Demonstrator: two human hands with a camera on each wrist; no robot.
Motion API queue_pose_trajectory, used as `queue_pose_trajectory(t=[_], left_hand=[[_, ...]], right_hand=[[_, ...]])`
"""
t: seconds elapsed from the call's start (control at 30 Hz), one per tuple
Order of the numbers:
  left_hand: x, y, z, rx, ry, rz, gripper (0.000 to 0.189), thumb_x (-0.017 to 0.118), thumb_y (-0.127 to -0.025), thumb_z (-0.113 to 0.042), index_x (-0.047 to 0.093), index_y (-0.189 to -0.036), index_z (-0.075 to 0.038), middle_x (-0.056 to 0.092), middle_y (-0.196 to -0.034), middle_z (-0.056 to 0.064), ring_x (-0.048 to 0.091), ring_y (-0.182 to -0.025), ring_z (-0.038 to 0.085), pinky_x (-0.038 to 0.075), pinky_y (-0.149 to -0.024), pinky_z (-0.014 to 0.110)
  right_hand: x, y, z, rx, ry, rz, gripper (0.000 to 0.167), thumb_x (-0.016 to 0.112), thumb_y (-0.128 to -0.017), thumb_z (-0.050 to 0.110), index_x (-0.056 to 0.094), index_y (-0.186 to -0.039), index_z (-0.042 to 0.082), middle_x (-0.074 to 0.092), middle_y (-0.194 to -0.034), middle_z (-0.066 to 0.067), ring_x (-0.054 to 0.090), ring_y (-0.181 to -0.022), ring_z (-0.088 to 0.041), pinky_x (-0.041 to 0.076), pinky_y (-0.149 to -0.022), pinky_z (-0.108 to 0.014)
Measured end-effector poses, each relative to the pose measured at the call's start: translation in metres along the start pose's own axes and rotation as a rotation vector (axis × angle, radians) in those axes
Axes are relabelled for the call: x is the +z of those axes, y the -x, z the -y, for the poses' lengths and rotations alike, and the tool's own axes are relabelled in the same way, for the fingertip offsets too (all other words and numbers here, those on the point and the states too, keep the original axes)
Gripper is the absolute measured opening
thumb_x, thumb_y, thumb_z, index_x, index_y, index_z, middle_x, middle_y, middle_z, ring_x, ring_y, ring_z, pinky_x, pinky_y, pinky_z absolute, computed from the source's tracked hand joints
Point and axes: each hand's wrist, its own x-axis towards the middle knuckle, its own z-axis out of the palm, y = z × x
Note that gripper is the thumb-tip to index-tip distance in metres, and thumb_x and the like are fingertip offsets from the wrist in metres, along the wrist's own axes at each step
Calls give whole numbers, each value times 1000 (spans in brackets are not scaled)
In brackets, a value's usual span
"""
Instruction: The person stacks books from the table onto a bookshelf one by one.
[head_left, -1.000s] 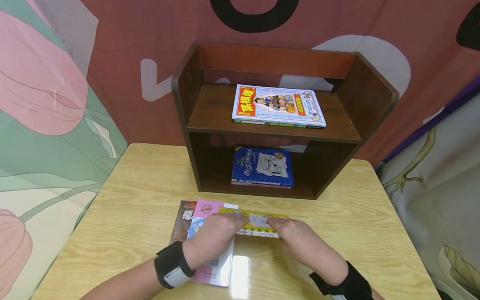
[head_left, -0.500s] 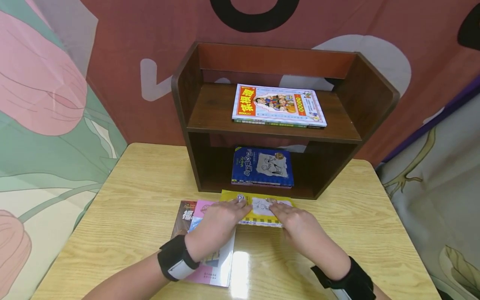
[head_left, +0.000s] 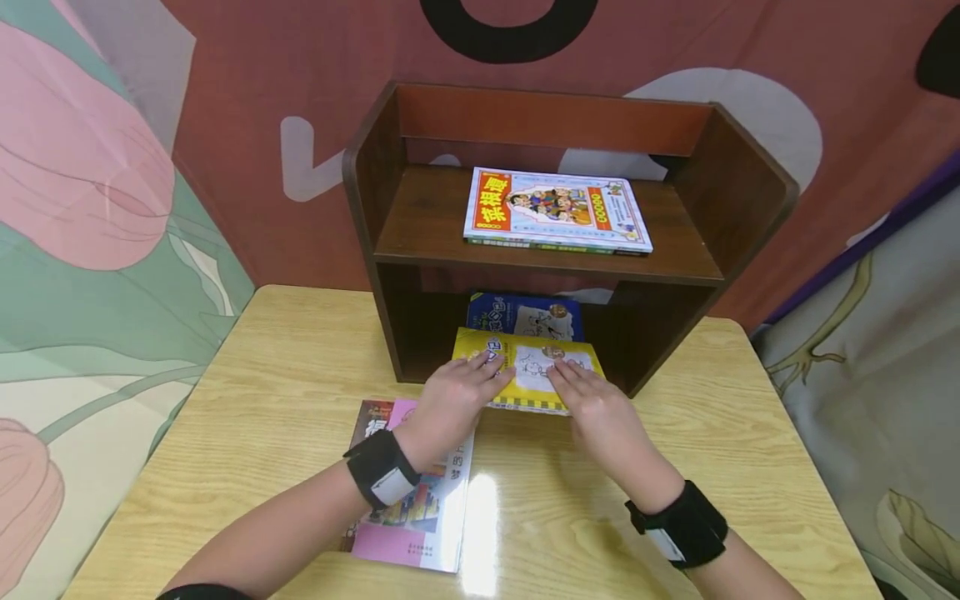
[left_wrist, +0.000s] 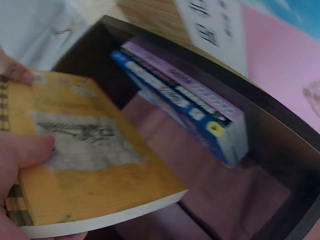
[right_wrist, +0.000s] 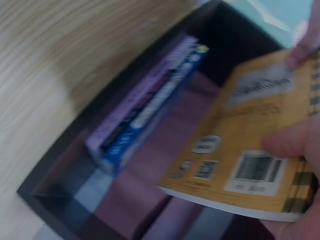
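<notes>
A yellow paperback book is held at the mouth of the bookshelf's lower compartment, overlapping the front of a blue book in the head view. My left hand grips its left side and my right hand its right side, fingers on the upper cover. In the left wrist view a thumb presses the underside of the yellow book. From the right wrist, a barcode shows on that lower cover of the yellow book. The blue book lies stacked with a purple-spined one.
The dark brown two-tier bookshelf stands at the back of the wooden table. On its upper tier lies a stack topped by a colourful book. A pink-and-white book overlaps a dark-covered book at front left.
Both hands have moved forward and up with the yellow book, from the tabletop in front of the bookshelf to the lower compartment's opening. More of the pink-and-white book shows.
</notes>
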Motion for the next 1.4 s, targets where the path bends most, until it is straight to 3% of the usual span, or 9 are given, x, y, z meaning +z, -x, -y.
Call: queue_pose_trajectory(t=[0.23, 0.4, 0.67, 0.73, 0.83, 0.93, 1.03, 1.23, 1.4], left_hand=[[22, -9, 9, 20, -37, -19, 46, 65, -85, 0, 62, -127, -18, 61, -129, 6, 60, -116, 23, 51, -92, 36], [33, -12, 11, -8, -14, 13, 45, 65, -84, 1, 63, -125, -18, 62, -127, 6, 61, -115, 25, 51, -93, 38], [41, -9, 12, -55, 16, 177, 49, 65, -85, -1, 60, -129, -22, 60, -129, 3, 60, -115, 21, 52, -91, 34], [40, -8, 13, -67, 35, 227, 50, 70, -84, -10, 58, -131, -23, 58, -132, 3, 59, -117, 21, 53, -90, 34], [40, -6, 16, -67, 53, 276, 55, 73, -82, -34, 56, -133, -23, 57, -133, 3, 58, -118, 21, 55, -86, 34], [40, -6, 18, -44, 58, 279, 64, 66, -79, -55, 57, -132, -21, 57, -132, 4, 59, -116, 22, 56, -81, 34], [40, -6, 18, -29, 54, 273, 66, 57, -80, -62, 58, -132, -21, 58, -131, 5, 60, -115, 22, 57, -79, 34], [43, -6, 20, -22, 76, 273, 56, 51, -90, -55, 55, -134, -22, 57, -132, 6, 60, -115, 25, 56, -81, 36], [48, -6, 22, -15, 147, 263, 47, 52, -94, -47, 56, -134, -22, 54, -136, 10, 54, -123, 29, 49, -97, 39]], right_hand=[[24, -3, -17, 3, -17, -64, 51, 67, -77, -10, 59, -127, 1, 60, -127, -16, 58, -118, -31, 48, -96, -45], [38, -3, -25, 17, -30, -31, 54, 68, -76, -11, 59, -128, 2, 60, -129, -14, 58, -119, -30, 49, -96, -44], [48, 0, -29, 2, -37, 75, 57, 71, -75, -6, 57, -130, 4, 59, -130, -13, 58, -119, -29, 52, -91, -42], [49, 1, -31, 4, -73, 85, 56, 75, -77, 3, 57, -130, 6, 59, -131, -13, 57, -119, -28, 52, -90, -42], [49, 2, -34, 4, -123, 103, 58, 77, -79, 27, 58, -131, 10, 58, -132, -12, 57, -120, -28, 53, -87, -43], [51, 3, -37, -5, -137, 111, 65, 73, -76, 46, 59, -130, 13, 58, -132, -11, 57, -119, -29, 54, -85, -43], [53, 4, -38, -15, -121, 108, 64, 71, -77, 48, 60, -130, 14, 59, -132, -11, 58, -118, -29, 55, -83, -43], [55, 3, -40, -31, -94, 99, 56, 65, -84, 45, 59, -130, 13, 59, -131, -11, 59, -117, -29, 55, -83, -44], [54, 0, -41, -4, -112, 122, 56, 58, -88, 49, 58, -131, 13, 57, -133, -12, 58, -118, -30, 54, -85, -45]])
